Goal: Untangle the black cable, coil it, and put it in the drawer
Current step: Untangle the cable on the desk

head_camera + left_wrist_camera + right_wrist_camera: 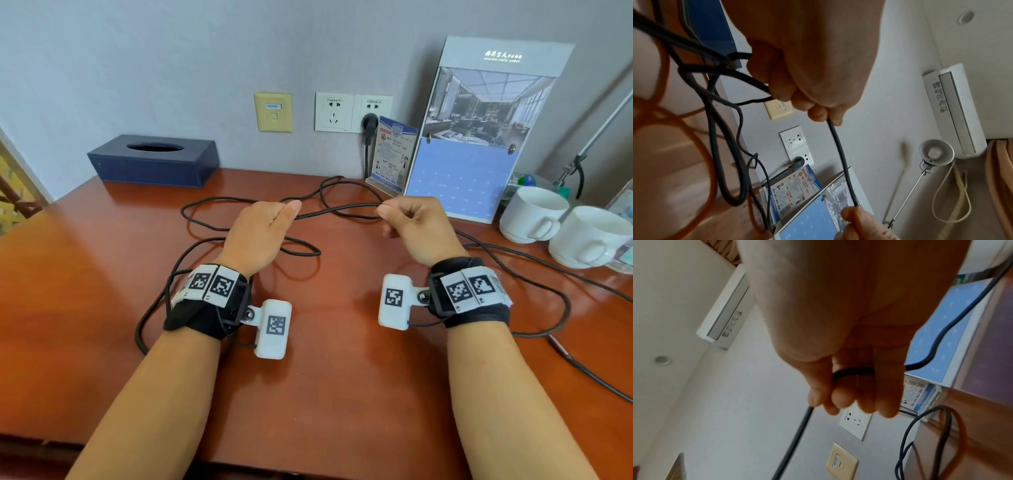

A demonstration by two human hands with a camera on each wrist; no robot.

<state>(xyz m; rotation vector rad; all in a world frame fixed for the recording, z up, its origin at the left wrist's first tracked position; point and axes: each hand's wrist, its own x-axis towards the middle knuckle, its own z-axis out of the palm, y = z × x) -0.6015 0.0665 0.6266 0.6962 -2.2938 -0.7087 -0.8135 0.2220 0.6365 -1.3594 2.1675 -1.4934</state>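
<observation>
While most of the black cable (239, 202) sprawls in loose loops over the wooden desk (325, 377), one short stretch hangs lifted between both hands. The left hand (260, 233) curls round it with thumb pressed on top; the right hand (414, 226) pinches it at thumb and forefinger. Behind stand a blue tissue box (154, 161), wall sockets (352, 111) and two white cups (534, 214).
</observation>
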